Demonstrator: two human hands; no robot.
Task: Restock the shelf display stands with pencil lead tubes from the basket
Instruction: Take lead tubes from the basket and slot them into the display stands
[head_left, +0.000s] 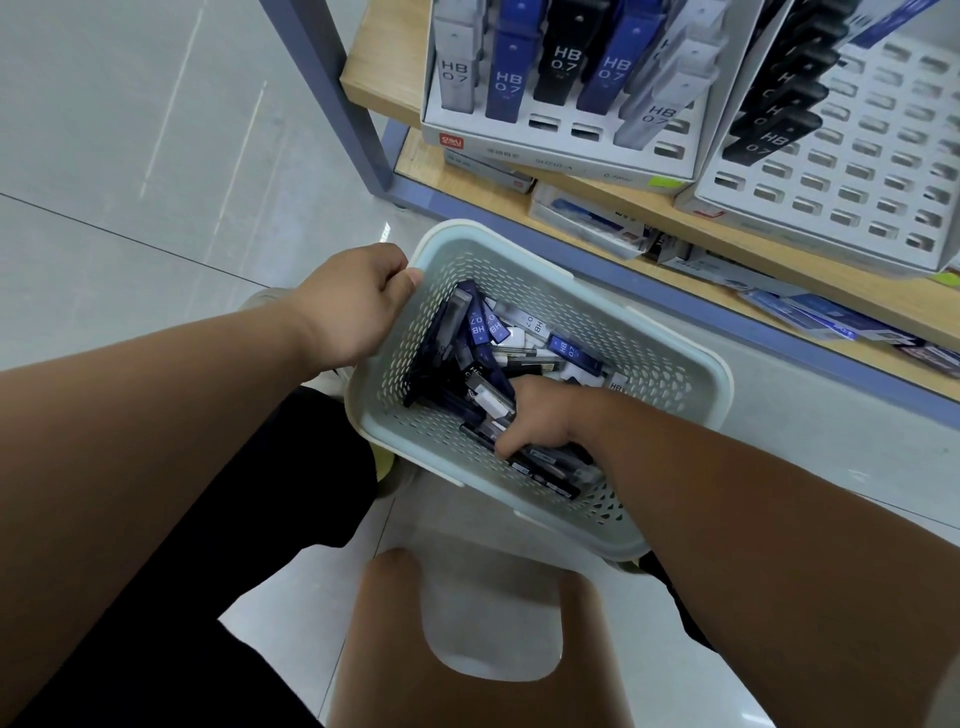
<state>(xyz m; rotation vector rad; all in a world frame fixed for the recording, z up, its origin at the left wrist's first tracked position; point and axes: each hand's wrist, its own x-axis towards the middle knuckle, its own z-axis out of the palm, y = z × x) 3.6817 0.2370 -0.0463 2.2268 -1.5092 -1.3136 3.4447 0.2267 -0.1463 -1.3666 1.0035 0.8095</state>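
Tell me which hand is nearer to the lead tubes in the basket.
Right. The right hand is down inside the basket, gripping some of the lead tubes. The left hand grips the basket's rim at a corner, clear of them.

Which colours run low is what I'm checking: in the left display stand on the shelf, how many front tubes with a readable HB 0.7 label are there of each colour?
In the left display stand:
Grey tubes: 2
Blue tubes: 2
Black tube: 1
Total: 5
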